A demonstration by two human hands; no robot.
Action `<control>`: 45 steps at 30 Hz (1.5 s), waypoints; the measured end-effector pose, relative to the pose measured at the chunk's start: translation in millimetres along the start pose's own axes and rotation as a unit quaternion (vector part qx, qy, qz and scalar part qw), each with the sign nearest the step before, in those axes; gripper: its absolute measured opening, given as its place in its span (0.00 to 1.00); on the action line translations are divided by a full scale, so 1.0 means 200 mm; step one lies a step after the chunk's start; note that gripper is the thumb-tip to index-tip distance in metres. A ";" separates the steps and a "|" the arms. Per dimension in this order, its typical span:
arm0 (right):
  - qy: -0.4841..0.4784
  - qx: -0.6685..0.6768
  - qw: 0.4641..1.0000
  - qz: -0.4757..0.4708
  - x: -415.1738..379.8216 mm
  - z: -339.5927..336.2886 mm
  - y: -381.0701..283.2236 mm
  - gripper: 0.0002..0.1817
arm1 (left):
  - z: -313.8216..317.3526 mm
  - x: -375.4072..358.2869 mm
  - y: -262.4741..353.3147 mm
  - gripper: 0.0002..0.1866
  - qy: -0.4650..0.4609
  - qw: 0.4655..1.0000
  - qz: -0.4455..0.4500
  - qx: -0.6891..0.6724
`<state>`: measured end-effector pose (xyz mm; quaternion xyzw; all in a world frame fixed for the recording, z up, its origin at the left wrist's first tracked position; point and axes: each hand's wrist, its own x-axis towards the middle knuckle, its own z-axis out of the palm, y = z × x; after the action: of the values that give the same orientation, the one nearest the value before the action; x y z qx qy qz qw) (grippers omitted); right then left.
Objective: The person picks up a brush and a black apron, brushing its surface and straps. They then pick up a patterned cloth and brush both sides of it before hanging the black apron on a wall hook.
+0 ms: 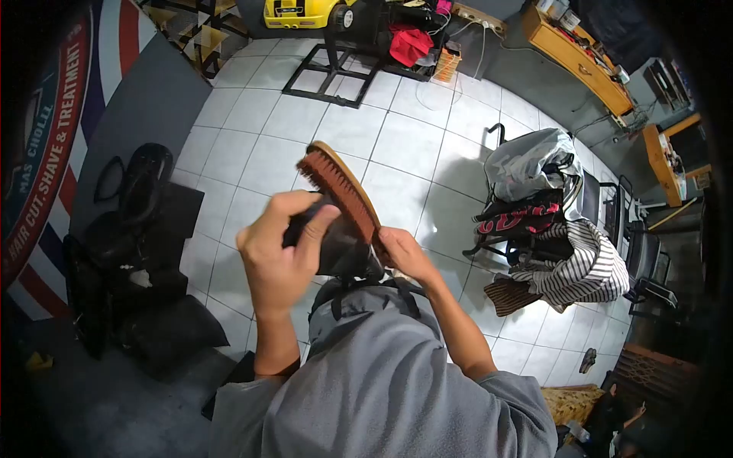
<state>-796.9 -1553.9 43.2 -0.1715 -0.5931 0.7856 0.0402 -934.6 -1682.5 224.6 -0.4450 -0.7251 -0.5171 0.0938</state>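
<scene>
My right hand (406, 253) is closed around the lower end of a brush (347, 187), which has a pale wooden back and dense reddish-brown bristles. The brush stands tilted, its bristles facing left toward my other hand. My left hand (279, 252) grips a dark, smooth object (347, 256) between thumb and fingers. That object lies close against the bristles; its kind I cannot make out, and my fingers hide part of it. Both hands are in front of my grey shirt (374, 366).
To the right, a chair carries a clear plastic bag (534, 160) and a striped cloth (580, 263). A black barber chair (137, 237) stands left, by a barber sign (50, 153). Ahead are a black metal frame (328, 80), a yellow toy car (305, 14) and a wooden counter (576, 57).
</scene>
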 end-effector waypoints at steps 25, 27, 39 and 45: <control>0.111 0.024 0.992 0.061 0.12 0.21 0.02 0.30 | -0.14 0.13 -0.36 0.05 -0.140 0.973 0.024 -0.180; 0.169 -0.044 0.976 0.133 0.18 0.13 0.28 0.31 | -0.17 0.14 -0.42 0.05 -0.117 0.963 -0.007 -0.244; 0.166 -0.468 0.820 0.284 0.16 0.05 1.17 0.33 | -0.28 0.17 -0.44 0.05 -0.213 0.967 0.073 -0.121; 0.170 0.149 0.973 0.049 0.09 0.37 0.00 0.25 | -0.20 0.13 -0.43 0.06 -0.224 0.956 -0.060 -0.178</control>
<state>-837.7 -1616.8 56.8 -0.3234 -0.4451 0.8253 0.1270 -1027.8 -1707.0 200.8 -0.5144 -0.6490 -0.5299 -0.1827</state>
